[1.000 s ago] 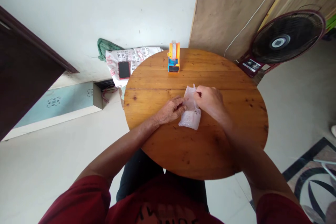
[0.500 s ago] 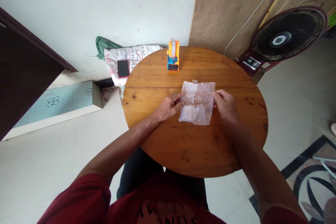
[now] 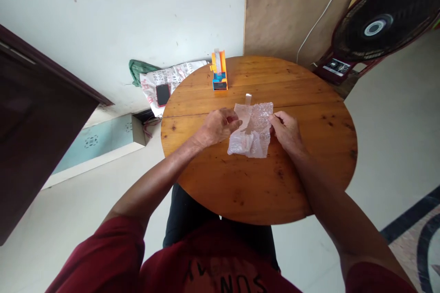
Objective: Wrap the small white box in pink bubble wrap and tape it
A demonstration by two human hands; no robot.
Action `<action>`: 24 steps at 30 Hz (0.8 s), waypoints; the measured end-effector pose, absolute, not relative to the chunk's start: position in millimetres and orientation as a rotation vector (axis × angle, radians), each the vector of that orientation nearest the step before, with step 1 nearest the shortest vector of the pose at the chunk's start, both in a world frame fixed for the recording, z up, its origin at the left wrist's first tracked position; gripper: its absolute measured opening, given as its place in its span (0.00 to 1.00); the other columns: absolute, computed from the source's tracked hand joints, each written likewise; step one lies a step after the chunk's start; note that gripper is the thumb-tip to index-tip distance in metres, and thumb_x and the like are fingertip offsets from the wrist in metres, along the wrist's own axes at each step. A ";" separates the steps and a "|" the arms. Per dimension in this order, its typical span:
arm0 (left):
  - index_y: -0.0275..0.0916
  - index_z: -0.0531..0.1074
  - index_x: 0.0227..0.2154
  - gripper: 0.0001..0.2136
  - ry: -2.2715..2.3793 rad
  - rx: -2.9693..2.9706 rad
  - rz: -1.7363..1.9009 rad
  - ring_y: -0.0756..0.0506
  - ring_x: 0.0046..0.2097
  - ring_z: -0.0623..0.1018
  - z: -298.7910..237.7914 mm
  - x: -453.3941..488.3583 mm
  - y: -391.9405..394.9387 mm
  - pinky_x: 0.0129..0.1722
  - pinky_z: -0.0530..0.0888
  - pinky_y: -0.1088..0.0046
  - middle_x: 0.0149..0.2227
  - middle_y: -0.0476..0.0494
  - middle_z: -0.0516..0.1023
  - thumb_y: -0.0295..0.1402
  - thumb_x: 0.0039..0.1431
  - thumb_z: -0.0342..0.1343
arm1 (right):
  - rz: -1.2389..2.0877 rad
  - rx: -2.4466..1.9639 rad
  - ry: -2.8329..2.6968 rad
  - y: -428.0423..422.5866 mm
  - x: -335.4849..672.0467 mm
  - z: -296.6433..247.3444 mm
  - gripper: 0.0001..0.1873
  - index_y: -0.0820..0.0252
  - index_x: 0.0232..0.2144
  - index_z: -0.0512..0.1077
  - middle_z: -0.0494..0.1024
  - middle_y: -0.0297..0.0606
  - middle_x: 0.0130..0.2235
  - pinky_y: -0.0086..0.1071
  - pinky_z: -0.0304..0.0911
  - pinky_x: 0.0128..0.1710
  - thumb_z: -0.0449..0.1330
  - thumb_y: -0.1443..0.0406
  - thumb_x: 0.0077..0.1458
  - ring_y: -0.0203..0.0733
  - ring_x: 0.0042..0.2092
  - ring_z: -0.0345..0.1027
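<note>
A sheet of clear bubble wrap [image 3: 261, 121] lies on the round wooden table [image 3: 223, 187] between my hands. Its lower left part is folded over into a thicker, whitish bundle [image 3: 240, 143]; what is inside, if anything, I cannot make out. A short strip of clear tape [image 3: 248, 97] sticks out past the far edge of the wrap. With curled fingers, my left hand [image 3: 220, 126] grips the left edge and holds that flap slightly raised. On the opposite side, my right hand [image 3: 286, 130] pinches the right edge between thumb and fingers.
An orange and blue tape dispenser [image 3: 219, 71] stands near the table's far edge. Beyond the left rim, a phone [image 3: 162, 94] lies on a printed white sack [image 3: 151, 89], beside a green bag [image 3: 139, 69]. A dark fan [image 3: 374, 27] stands at the right.
My left hand has lifted the wrap's left flap and turned it slightly inward. My right hand stays at the right edge. The camera view has shifted a little.
</note>
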State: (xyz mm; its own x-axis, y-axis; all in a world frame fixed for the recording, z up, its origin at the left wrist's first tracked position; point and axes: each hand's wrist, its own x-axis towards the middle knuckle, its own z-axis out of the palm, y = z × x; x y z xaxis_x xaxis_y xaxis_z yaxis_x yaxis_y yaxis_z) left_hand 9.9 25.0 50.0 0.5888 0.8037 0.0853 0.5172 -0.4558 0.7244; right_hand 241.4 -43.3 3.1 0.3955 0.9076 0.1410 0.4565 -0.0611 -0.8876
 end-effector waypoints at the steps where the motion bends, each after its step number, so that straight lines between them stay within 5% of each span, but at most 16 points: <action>1: 0.36 0.75 0.29 0.12 1.102 2.231 0.470 0.49 0.30 0.72 58.4 17.9 26.4 0.32 0.67 0.71 0.30 0.44 0.77 0.42 0.58 0.59 | 0.585 -1.676 -1.220 -43.7 241.2 3.7 0.13 0.55 0.25 0.69 0.71 0.31 0.18 0.35 0.60 0.28 0.56 0.55 0.56 0.39 0.22 0.64; 7: 0.38 0.74 0.27 0.12 1.286 2.502 0.104 0.38 0.38 0.77 59.2 66.4 42.8 0.37 0.70 0.65 0.30 0.40 0.76 0.41 0.48 0.66 | 0.504 -1.708 -1.322 -46.5 242.0 5.1 0.13 0.54 0.26 0.68 0.72 0.33 0.20 0.36 0.62 0.33 0.54 0.55 0.57 0.42 0.26 0.69; 12: 0.39 0.73 0.24 0.02 1.358 2.444 0.160 0.44 0.31 0.73 48.6 52.5 51.2 0.33 0.67 0.69 0.25 0.45 0.73 0.29 0.49 0.59 | 0.369 -1.783 -1.371 -46.0 245.4 3.1 0.13 0.54 0.24 0.66 0.71 0.34 0.21 0.35 0.59 0.32 0.52 0.55 0.57 0.42 0.27 0.66; 17: 0.37 0.71 0.22 0.11 1.333 2.308 0.379 0.50 0.26 0.66 57.2 31.9 45.7 0.28 0.61 0.72 0.22 0.49 0.69 0.38 0.55 0.59 | 0.329 -1.786 -1.396 -43.3 245.9 1.3 0.14 0.54 0.24 0.65 0.70 0.34 0.21 0.35 0.58 0.33 0.51 0.55 0.57 0.42 0.28 0.65; 20: 0.38 0.72 0.25 0.16 1.317 2.385 0.230 0.46 0.29 0.71 64.2 44.9 40.7 0.32 0.65 0.69 0.25 0.47 0.71 0.46 0.48 0.66 | 0.338 -1.794 -1.398 -43.2 246.1 0.4 0.13 0.53 0.25 0.65 0.70 0.34 0.22 0.35 0.58 0.33 0.51 0.55 0.57 0.42 0.28 0.65; 24: 0.39 0.71 0.23 0.11 1.293 2.458 0.104 0.41 0.35 0.75 64.3 63.3 44.2 0.38 0.68 0.66 0.25 0.45 0.71 0.37 0.44 0.68 | 0.319 -1.794 -1.386 -44.2 248.9 -0.7 0.14 0.54 0.24 0.65 0.70 0.34 0.22 0.35 0.58 0.33 0.52 0.54 0.57 0.42 0.29 0.64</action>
State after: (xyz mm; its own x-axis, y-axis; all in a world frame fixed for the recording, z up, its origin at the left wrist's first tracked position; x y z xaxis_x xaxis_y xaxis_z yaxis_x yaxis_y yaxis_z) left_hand 63.3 44.2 64.3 0.5785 0.8094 -0.1012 0.7829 -0.5162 0.3473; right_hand 248.9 -44.2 -0.7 0.3601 0.8916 0.2747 0.6819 -0.0506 -0.7297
